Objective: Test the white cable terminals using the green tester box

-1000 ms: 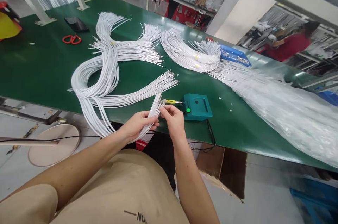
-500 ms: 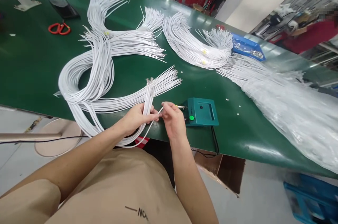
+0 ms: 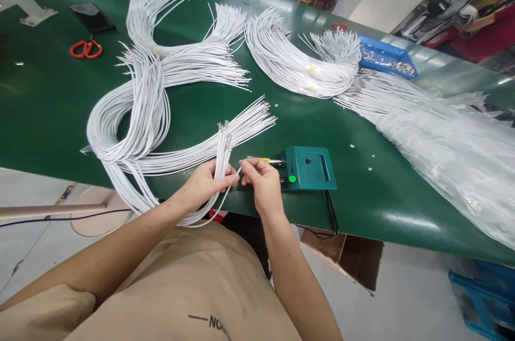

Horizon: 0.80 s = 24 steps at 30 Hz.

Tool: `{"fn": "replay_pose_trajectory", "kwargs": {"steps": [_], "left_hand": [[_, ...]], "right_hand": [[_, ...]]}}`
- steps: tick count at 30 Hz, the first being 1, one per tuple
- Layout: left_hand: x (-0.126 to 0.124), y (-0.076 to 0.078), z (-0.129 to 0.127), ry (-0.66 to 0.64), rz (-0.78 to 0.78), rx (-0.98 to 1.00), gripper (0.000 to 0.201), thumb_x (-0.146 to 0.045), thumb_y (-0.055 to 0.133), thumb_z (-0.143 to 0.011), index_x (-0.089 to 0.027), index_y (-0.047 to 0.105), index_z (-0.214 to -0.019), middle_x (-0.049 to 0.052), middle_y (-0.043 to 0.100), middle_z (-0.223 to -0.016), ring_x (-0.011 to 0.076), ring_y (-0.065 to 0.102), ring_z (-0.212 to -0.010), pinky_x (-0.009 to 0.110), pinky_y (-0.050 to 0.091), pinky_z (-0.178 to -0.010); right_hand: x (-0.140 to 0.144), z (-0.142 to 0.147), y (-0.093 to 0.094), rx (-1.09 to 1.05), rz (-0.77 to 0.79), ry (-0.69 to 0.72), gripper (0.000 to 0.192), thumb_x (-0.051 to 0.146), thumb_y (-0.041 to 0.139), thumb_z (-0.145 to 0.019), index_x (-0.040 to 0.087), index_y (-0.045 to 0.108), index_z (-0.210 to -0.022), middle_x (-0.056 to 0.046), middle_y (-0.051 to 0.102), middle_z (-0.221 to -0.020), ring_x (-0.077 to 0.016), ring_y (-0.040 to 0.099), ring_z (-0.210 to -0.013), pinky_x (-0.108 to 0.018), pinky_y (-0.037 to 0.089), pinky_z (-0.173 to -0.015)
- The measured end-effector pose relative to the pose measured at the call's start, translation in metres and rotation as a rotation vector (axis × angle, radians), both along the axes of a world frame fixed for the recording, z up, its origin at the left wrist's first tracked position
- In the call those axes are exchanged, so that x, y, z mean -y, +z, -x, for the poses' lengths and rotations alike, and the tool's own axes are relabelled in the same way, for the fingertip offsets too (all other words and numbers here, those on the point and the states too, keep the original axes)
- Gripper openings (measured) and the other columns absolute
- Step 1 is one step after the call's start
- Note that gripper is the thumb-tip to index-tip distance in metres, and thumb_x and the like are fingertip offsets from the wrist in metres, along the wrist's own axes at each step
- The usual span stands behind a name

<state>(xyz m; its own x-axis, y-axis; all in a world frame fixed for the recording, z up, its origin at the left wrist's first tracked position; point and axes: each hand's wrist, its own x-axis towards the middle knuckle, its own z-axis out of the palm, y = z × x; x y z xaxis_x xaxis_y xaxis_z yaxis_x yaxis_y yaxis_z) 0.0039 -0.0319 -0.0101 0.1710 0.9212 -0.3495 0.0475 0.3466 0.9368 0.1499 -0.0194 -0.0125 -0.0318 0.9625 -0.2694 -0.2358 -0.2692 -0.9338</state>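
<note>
My left hand (image 3: 204, 183) is closed round a small bunch of white wires (image 3: 221, 154), whose metal-tipped ends stick up past the thumb. Between the thumb and fingers of my right hand (image 3: 262, 180) the tip of a single white wire (image 3: 223, 199) is pinched; its end is hidden by the fingers. Just right of that hand sits a green device (image 3: 308, 168) with a round bright green button (image 3: 292, 179). A yellow-and-metal probe (image 3: 270, 161) juts from its left side, partly behind my right fingers. Behind my left hand lies a long bundle of white wires (image 3: 193, 156).
More wire bundles (image 3: 301, 67) lie across the green table (image 3: 48, 116). Red-handled scissors (image 3: 86, 49) and a dark flat object (image 3: 92, 16) are at the left. A blue tray (image 3: 388, 57) holds small metal parts. Plastic-wrapped wires (image 3: 450, 153) cover the right side.
My right hand has shifted slightly left, its fingers curled closer to my left thumb with the wire pinched. More of the yellow probe shows. The camera view has moved a little.
</note>
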Motion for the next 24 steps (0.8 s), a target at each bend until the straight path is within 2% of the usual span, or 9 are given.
{"fn": "replay_pose_trajectory", "kwargs": {"steps": [3, 6, 9, 12, 17, 21, 24], "left_hand": [[-0.001, 0.002, 0.0, 0.027, -0.012, 0.009, 0.024, -0.035, 0.069, -0.075, -0.017, 0.054, -0.076, -0.001, 0.06, -0.068, 0.0096, 0.05, -0.058, 0.023, 0.039, -0.058], [-0.003, 0.003, 0.001, 0.051, -0.038, 0.006, 0.023, -0.032, 0.069, -0.075, -0.017, 0.052, -0.076, -0.002, 0.059, -0.066, 0.0098, 0.051, -0.058, 0.023, 0.039, -0.058], [-0.004, 0.003, 0.0, 0.055, -0.054, 0.042, 0.025, -0.031, 0.069, -0.075, -0.018, 0.048, -0.077, -0.001, 0.06, -0.07, 0.0104, 0.054, -0.06, 0.023, 0.04, -0.057], [-0.004, 0.006, -0.003, 0.035, -0.042, 0.078, 0.026, -0.03, 0.068, -0.075, -0.018, 0.045, -0.075, -0.001, 0.061, -0.069, 0.0112, 0.057, -0.061, 0.023, 0.041, -0.056], [-0.002, 0.01, -0.007, -0.019, -0.019, 0.122, 0.028, -0.029, 0.068, -0.077, -0.018, 0.042, -0.073, 0.0, 0.065, -0.071, 0.0128, 0.063, -0.064, 0.024, 0.045, -0.058], [-0.002, 0.008, -0.005, -0.048, -0.022, 0.124, 0.027, -0.03, 0.068, -0.077, -0.018, 0.044, -0.072, 0.001, 0.067, -0.072, 0.0141, 0.065, -0.067, 0.025, 0.049, -0.062], [-0.003, 0.008, -0.005, -0.035, -0.03, 0.105, 0.026, -0.031, 0.069, -0.077, -0.017, 0.047, -0.073, 0.002, 0.068, -0.075, 0.0144, 0.066, -0.068, 0.026, 0.05, -0.064]], "right_hand": [[-0.002, 0.002, -0.002, -0.218, 0.075, 0.055, 0.015, 0.028, 0.07, -0.072, 0.014, 0.07, -0.077, 0.004, 0.053, -0.06, -0.0043, 0.041, -0.05, -0.019, 0.038, -0.05], [-0.001, 0.006, -0.002, -0.441, 0.191, 0.09, 0.015, 0.025, 0.071, -0.071, 0.012, 0.07, -0.079, 0.006, 0.045, -0.057, -0.0016, 0.031, -0.047, -0.016, 0.034, -0.047], [0.0, 0.008, -0.001, -0.534, 0.24, 0.068, 0.012, 0.022, 0.069, -0.071, 0.011, 0.069, -0.076, 0.009, 0.035, -0.052, -0.0009, 0.023, -0.043, -0.015, 0.029, -0.042], [-0.001, 0.005, 0.001, -0.55, 0.281, 0.057, 0.012, 0.023, 0.064, -0.072, 0.012, 0.066, -0.068, 0.009, 0.029, -0.049, -0.0018, 0.021, -0.041, -0.015, 0.027, -0.039], [-0.01, -0.003, 0.005, -0.435, 0.251, 0.13, 0.031, 0.042, 0.06, -0.08, 0.012, 0.069, -0.082, 0.009, 0.033, -0.048, -0.0031, 0.025, -0.037, -0.017, 0.026, -0.036], [-0.015, -0.003, 0.001, -0.36, 0.287, 0.206, 0.03, 0.043, 0.069, -0.074, 0.014, 0.064, -0.068, 0.009, 0.034, -0.047, -0.0051, 0.038, -0.038, -0.018, 0.029, -0.038], [-0.013, -0.004, -0.004, -0.437, 0.308, 0.19, 0.03, 0.043, 0.072, -0.072, 0.015, 0.064, -0.068, 0.008, 0.039, -0.049, -0.005, 0.04, -0.043, -0.019, 0.036, -0.043]]}}
